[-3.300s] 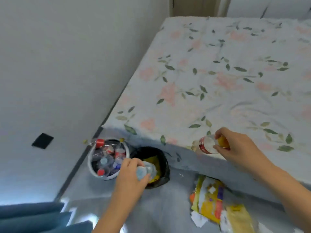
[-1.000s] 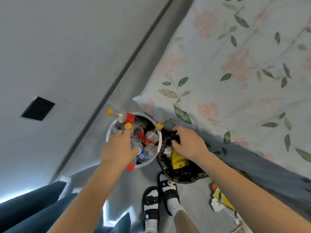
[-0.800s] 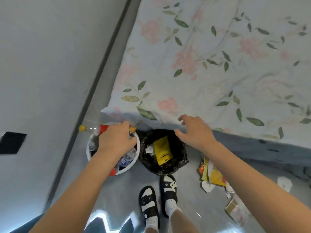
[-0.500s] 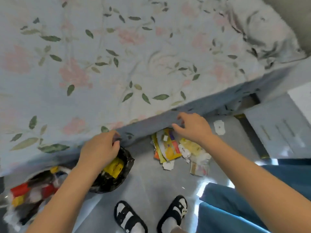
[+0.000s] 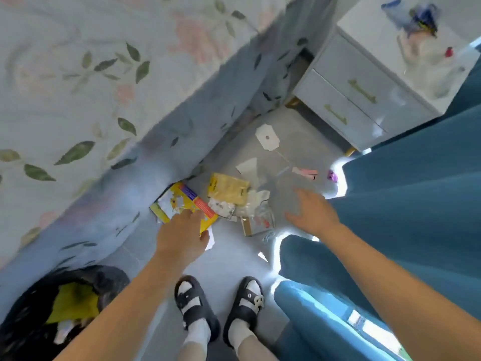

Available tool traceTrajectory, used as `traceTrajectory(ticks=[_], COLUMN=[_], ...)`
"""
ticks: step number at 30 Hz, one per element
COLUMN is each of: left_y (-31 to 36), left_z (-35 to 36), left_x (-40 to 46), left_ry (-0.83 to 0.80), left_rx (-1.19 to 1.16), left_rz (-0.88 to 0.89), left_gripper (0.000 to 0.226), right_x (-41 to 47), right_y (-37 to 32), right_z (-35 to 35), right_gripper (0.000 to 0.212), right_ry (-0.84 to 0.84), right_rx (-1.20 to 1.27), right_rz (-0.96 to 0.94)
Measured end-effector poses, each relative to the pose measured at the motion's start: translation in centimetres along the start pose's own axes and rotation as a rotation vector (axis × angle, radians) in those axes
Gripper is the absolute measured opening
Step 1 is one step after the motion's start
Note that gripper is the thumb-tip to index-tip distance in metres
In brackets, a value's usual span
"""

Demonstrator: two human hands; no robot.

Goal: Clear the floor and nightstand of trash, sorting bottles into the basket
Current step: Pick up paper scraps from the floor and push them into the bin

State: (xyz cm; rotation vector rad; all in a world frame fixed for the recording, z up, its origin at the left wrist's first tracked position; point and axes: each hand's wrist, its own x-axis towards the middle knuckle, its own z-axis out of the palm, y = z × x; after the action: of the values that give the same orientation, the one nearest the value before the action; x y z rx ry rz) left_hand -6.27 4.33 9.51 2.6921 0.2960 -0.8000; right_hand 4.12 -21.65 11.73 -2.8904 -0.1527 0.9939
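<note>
A heap of trash lies on the grey floor beside the bed: a yellow and purple wrapper (image 5: 185, 201), a pale yellow packet (image 5: 229, 188), a clear plastic pack (image 5: 256, 220) and white paper scraps (image 5: 267, 137). My left hand (image 5: 182, 234) hangs over the yellow and purple wrapper, fingers loosely bent, holding nothing. My right hand (image 5: 309, 209) is spread open just right of the clear pack. A black trash bag (image 5: 33, 308) holding a yellow wrapper sits at the lower left. The nightstand (image 5: 364, 82) at the upper right carries blurred plastic litter (image 5: 416, 24). The bottle basket is out of view.
The bed with its floral sheet (image 5: 91, 87) fills the left and top. Blue curtains (image 5: 406, 217) hang at the right and reach the floor. My feet in black sandals (image 5: 218, 308) stand in the narrow gap. Small pink and purple bits (image 5: 304, 172) lie near the curtain.
My view has swung right from the basket and bag to the floor trash and nightstand. Both hands, empty since dropping the bottles, have moved from the bag's rim down toward the wrappers.
</note>
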Motion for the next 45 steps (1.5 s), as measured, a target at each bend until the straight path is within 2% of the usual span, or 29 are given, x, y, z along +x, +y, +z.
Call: traceTrajectory(ticks=[3, 5, 11, 14, 16, 19, 22, 25, 28, 32, 36, 39, 42, 45], left_y=[-0.3, -1.7, -4.9, -4.3, -3.1, -1.2, 0.8, 2.9, 3.5, 2.5, 2.0, 1.7, 1.1, 0.4], left_z=[2.9, 4.6, 11.6, 15.4, 17.1, 19.0, 21.2, 24.2, 27.1, 28.3, 28.0, 28.1, 27.7, 26.8], left_x=[2.2, 4.6, 16.1, 22.9, 27.6, 34.6, 40.5, 43.6, 44.6, 45.3, 45.1, 45.0, 44.6, 43.7], left_ry=[-0.139, -0.172, -0.179, -0.171, -0.144, -0.100, -0.153, -0.206, -0.176, -0.188, -0.226, -0.258, -0.237, -0.209], left_rx=[0.097, 0.169, 0.283, 0.252, 0.225, 0.161, 0.174, 0.346, 0.543, 0.401, 0.327, 0.296, 0.250, 0.193], left_rz=[-0.006, -0.004, 0.033, 0.059, 0.116, 0.240, 0.322, 0.357, 0.317, 0.219, 0.195, 0.181, 0.208, 0.208], left_gripper=[0.040, 0.041, 0.043, 0.047, 0.052, 0.065, 0.095, 0.116, 0.110, 0.099, 0.067, 0.060, 0.056, 0.054], right_x=[1.7, 3.9, 15.6, 21.6, 25.8, 32.4, 37.4, 40.1, 40.8, 40.1, 40.5, 40.4, 40.4, 40.4], right_y=[1.8, 2.5, 3.0, 3.5, 4.5, 6.4, 7.9, 8.4, 8.5, 8.2, 7.9, 7.8, 7.7, 7.4], right_z=[3.4, 6.1, 16.6, 20.9, 22.9, 24.7, 26.1, 28.3, 30.4, 31.4, 31.4, 31.6, 31.6, 31.3], right_gripper=[0.065, 0.066, 0.071, 0.082, 0.099, 0.128, 0.148, 0.159, 0.154, 0.141, 0.117, 0.105, 0.094, 0.073], right_ry=[-0.086, -0.082, -0.104, -0.056, 0.002, 0.056, -0.062, -0.177, -0.134, 0.088, 0.128, 0.123, 0.145, 0.197], right_rx=[-0.001, 0.029, 0.051, 0.121, 0.208, 0.297, 0.297, 0.203, 0.100, -0.021, 0.111, 0.326, 0.384, 0.435], right_rz=[0.044, 0.058, -0.004, 0.031, 0.064, 0.132, 0.224, 0.229, 0.171, 0.140, 0.062, 0.006, -0.036, -0.049])
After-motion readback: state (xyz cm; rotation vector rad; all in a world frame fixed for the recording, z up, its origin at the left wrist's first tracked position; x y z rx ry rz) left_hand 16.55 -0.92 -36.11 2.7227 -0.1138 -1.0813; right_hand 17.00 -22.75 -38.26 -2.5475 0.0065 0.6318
